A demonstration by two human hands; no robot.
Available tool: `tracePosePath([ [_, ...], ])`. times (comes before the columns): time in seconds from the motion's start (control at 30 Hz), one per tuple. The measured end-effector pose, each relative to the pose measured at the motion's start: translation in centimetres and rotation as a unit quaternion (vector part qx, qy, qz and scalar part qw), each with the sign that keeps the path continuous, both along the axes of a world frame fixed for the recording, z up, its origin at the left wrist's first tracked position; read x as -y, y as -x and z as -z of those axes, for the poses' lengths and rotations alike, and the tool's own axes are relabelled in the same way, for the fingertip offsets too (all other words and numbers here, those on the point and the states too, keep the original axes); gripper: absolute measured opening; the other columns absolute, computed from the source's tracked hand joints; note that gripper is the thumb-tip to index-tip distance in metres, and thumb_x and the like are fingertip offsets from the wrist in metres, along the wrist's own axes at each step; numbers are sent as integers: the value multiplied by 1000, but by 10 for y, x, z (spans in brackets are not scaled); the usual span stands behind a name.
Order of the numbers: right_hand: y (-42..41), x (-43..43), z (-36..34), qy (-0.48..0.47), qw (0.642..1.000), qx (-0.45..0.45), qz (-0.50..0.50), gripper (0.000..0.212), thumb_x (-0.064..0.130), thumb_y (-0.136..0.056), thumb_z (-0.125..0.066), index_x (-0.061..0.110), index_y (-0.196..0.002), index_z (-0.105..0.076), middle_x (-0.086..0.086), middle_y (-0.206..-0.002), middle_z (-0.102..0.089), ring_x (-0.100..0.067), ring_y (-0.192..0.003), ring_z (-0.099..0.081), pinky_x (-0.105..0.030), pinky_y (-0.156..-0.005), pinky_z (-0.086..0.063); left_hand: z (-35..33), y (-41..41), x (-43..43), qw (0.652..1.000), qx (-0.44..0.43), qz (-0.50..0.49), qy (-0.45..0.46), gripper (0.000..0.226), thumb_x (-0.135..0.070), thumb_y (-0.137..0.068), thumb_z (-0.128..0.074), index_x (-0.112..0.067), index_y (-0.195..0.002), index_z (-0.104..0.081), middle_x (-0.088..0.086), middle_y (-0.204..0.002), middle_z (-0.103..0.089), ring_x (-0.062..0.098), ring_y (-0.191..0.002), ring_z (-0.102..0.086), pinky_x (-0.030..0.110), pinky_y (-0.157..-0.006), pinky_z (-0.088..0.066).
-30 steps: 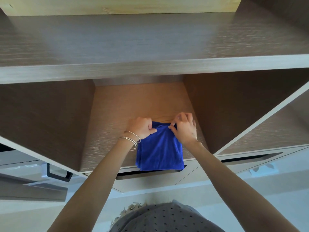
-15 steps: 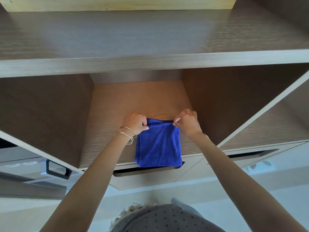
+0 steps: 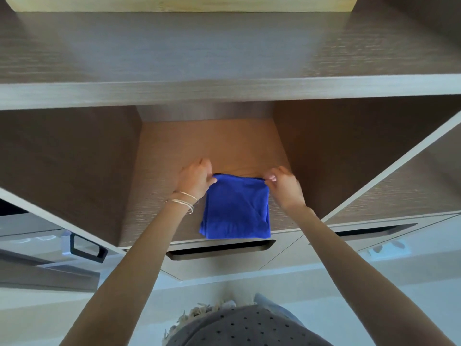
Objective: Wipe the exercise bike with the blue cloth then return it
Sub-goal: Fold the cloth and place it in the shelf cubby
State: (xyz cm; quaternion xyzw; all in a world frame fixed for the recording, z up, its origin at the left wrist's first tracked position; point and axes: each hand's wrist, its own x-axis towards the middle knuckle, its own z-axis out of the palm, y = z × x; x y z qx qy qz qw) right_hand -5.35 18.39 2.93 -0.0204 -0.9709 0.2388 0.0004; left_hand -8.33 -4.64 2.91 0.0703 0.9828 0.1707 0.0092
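A folded blue cloth lies flat on the wooden floor of an open shelf compartment, its near edge at the compartment's front lip. My left hand, with thin bracelets at the wrist, pinches the cloth's far left corner. My right hand pinches the far right corner. Both hands rest low on the shelf floor at the cloth's far edge. The exercise bike is not in view.
A long wooden shelf board runs above the compartment. Dark side walls close it in left and right. Below are drawers with recessed handles, and a black handle sits at lower left.
Both hands have spread apart along the cloth's far edge, pulling it flat and square. The cloth now lies smoother and a little wider on the shelf floor.
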Motion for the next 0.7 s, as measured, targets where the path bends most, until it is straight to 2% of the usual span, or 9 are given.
tracePosePath([
  [0.07,-22,-7,0,53,999,-9,6,8,9,-86,-57,8,-84,-64,-10,-92,-65,-30,-80,-63,-38,-71,-52,-4,-25,13,998,40,13,-37,15,-27,-82,-69,-15,-86,-60,5,-92,-67,27,-86,-63,37,-76,-48],
  [0.2,-66,-16,-6,124,984,125,-15,17,11,-83,-60,20,-69,-65,7,-67,-66,-13,-69,-63,-25,-70,-51,-2,-86,34,989,126,29,-66,13,-30,-79,-72,-20,-75,-65,-2,-77,-70,19,-74,-63,32,-71,-50],
  [0.27,-83,-12,-7,169,975,146,-5,18,13,-81,-64,24,-68,-65,11,-68,-67,-5,-69,-62,-10,-63,-46,1,-109,38,985,151,39,-76,11,-33,-77,-72,-23,-75,-67,-6,-79,-72,12,-71,-63,26,-68,-48],
  [0.37,-94,-5,-5,220,964,147,11,9,12,-78,-68,19,-73,-68,8,-75,-70,0,-72,-63,-3,-63,-45,5,-127,32,984,138,25,-114,11,-30,-75,-75,-20,-79,-70,-5,-81,-74,15,-76,-66,28,-70,-51],
  [0.47,-98,-2,-2,240,958,151,34,12,12,-74,-72,21,-69,-65,8,-69,-70,1,-63,-64,-2,-55,-43,9,-132,18,985,68,-54,-147,8,-25,-72,-75,-21,-72,-69,-7,-73,-69,17,-74,-65,24,-64,-41],
  [0.53,-98,-3,1,281,944,161,58,12,11,-77,-70,19,-71,-64,1,-70,-72,-4,-59,-65,-7,-53,-45,11,-131,11,979,43,-105,-170,8,-24,-70,-75,-22,-72,-68,-6,-76,-70,17,-73,-64,24,-64,-40],
  [0.63,-97,-8,4,354,913,175,99,7,4,-83,-64,10,-82,-61,-12,-78,-70,-13,-58,-65,-18,-56,-52,14,-131,7,976,40,-115,-182,8,-24,-73,-74,-20,-74,-68,-7,-79,-71,16,-75,-65,29,-71,-46],
  [0.7,-96,-5,6,333,920,183,95,12,4,-79,-67,11,-85,-60,-8,-79,-70,-14,-65,-65,-24,-65,-52,14,-132,5,977,39,-101,-186,8,-24,-75,-73,-20,-74,-66,-10,-75,-67,13,-72,-62,28,-69,-46],
])
